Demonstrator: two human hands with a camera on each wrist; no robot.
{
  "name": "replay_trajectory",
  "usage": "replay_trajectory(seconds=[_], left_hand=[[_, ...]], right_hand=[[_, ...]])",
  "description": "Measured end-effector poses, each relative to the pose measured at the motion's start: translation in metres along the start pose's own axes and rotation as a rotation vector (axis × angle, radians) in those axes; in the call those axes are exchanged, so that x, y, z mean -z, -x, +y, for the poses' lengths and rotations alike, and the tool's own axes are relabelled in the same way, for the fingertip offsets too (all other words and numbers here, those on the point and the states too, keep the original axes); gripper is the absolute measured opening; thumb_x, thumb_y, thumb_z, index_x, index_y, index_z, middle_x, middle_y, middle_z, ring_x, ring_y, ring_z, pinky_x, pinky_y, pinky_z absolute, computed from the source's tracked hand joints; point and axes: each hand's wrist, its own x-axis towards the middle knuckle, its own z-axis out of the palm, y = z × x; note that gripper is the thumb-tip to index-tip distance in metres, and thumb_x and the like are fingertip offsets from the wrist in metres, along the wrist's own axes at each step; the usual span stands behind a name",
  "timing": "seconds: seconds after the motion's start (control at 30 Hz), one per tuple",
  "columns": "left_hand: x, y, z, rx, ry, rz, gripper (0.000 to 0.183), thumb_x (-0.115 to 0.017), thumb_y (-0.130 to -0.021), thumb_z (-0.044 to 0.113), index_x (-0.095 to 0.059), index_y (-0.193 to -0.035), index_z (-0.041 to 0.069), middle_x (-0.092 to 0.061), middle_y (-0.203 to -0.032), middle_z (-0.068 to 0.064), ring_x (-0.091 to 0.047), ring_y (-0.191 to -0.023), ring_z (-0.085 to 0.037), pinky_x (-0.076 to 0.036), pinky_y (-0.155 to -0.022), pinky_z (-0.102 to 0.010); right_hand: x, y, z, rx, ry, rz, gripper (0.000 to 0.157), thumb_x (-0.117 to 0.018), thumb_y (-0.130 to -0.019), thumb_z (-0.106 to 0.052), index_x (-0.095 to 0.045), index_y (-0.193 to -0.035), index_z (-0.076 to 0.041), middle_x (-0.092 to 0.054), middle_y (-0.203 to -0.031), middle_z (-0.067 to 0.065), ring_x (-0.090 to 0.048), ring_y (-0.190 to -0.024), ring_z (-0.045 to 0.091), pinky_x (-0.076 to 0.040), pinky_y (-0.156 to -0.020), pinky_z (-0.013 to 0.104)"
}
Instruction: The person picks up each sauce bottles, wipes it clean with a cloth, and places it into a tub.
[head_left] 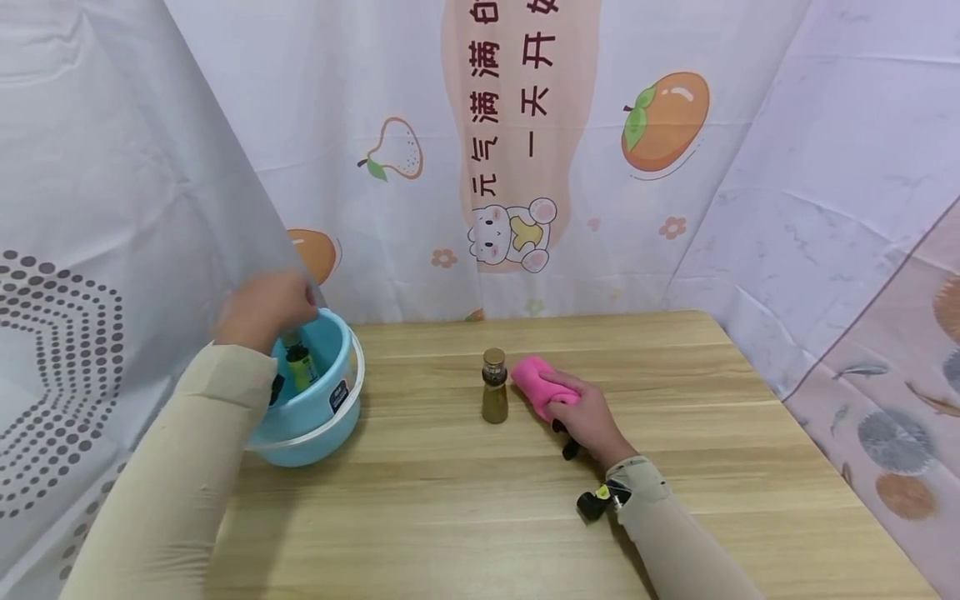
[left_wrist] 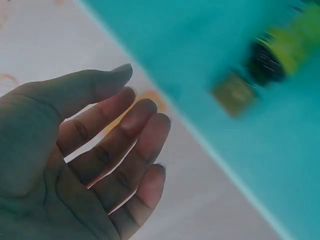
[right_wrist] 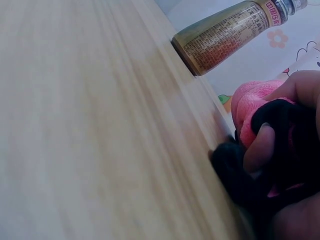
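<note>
My left hand is over the rim of a light blue bucket at the left, blurred in the head view. In the left wrist view its fingers are loosely bent, with nothing in them. Inside the bucket is a bottle with a yellow-green label and a gold cap. My right hand grips a fuzzy pink plush-like thing on the table; soft black parts show under the thumb in the right wrist view. Just left of it, a brownish glass bottle stands upright.
The wooden table reaches back to a printed white curtain. More curtain cloth hangs close on the left and right. The bucket's white handle hangs down around its side. A small camera is strapped at my right wrist.
</note>
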Motion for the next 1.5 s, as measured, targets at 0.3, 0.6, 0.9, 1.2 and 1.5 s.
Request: replay_trajectory(seconds=[0.3,0.6,0.9,1.2,1.5], left_hand=[[-0.011,0.006,0.093,-0.203,-0.164,0.091,0.016,-0.068,-0.094,0.025,-0.075,-0.096,0.011,-0.074,-0.093,-0.005,-0.064,-0.084,-0.027,-0.054,-0.066,-0.042],[-0.069,0.017,0.169,-0.463,-0.042,0.075,0.041,-0.077,-0.092,0.045,-0.074,-0.115,0.012,-0.074,-0.113,-0.003,-0.069,-0.102,-0.022,-0.060,-0.087,-0.040],[-0.112,0.017,0.193,-0.603,-0.037,0.155,0.051,-0.082,-0.085,0.053,-0.074,-0.115,0.013,-0.074,-0.106,0.001,-0.067,-0.096,-0.015,-0.059,-0.083,-0.032],[-0.120,0.016,0.195,-0.646,0.015,0.150,0.022,-0.083,-0.090,0.036,-0.077,-0.096,0.017,-0.068,-0.082,0.009,-0.057,-0.071,-0.009,-0.051,-0.066,-0.026],[-0.124,0.011,0.196,-0.637,0.021,0.120,0.013,-0.079,-0.094,0.030,-0.077,-0.091,0.018,-0.065,-0.075,0.010,-0.057,-0.068,-0.007,-0.051,-0.064,-0.025]], right_hand=[[0.000,0.001,0.000,0.006,-0.022,0.009,0.056,-0.076,-0.080,-0.005,-0.073,-0.130,-0.031,-0.059,-0.148,-0.001,-0.052,-0.070,0.011,-0.047,-0.058,0.018],[0.000,0.001,0.001,0.024,-0.030,0.014,0.056,-0.077,-0.080,-0.005,-0.073,-0.132,-0.027,-0.063,-0.138,0.002,-0.054,-0.067,0.010,-0.048,-0.057,0.019],[0.001,0.000,0.001,0.010,-0.056,0.017,0.056,-0.076,-0.081,-0.003,-0.073,-0.132,-0.027,-0.061,-0.144,0.001,-0.052,-0.066,0.010,-0.047,-0.056,0.018],[0.001,0.001,0.001,0.008,-0.047,0.025,0.055,-0.076,-0.081,-0.004,-0.074,-0.130,-0.030,-0.061,-0.144,-0.001,-0.053,-0.070,0.012,-0.047,-0.057,0.019],[0.001,0.000,0.001,0.012,-0.041,0.007,0.056,-0.076,-0.080,-0.006,-0.073,-0.132,-0.029,-0.058,-0.150,0.002,-0.055,-0.074,0.014,-0.050,-0.060,0.021]])
